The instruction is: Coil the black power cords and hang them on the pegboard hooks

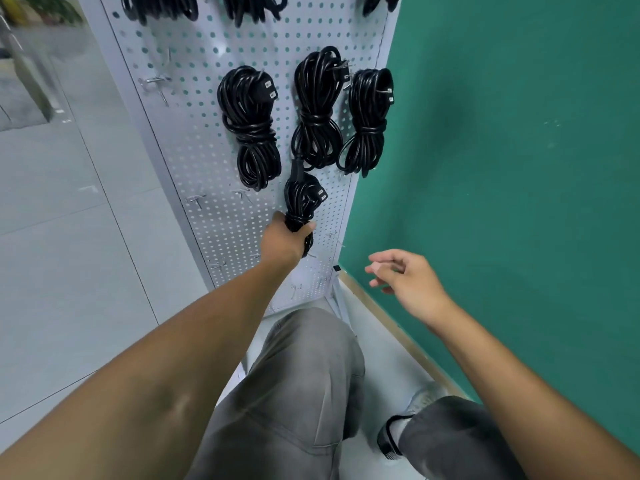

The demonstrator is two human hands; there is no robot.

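Note:
My left hand grips a coiled black power cord around its middle and holds it up against the lower part of the white pegboard. The cord's plug end shows at its upper right. Three coiled black cords hang on hooks above it: one on the left, one in the middle and one on the right. More black coils hang along the top edge. My right hand hovers to the right of the board, fingers loosely bent, holding nothing.
Bare metal hooks stick out at the board's left, with others lower down. A green wall with a wooden skirting stands close on the right. My bent knee in grey trousers is below the board. Pale floor tiles lie to the left.

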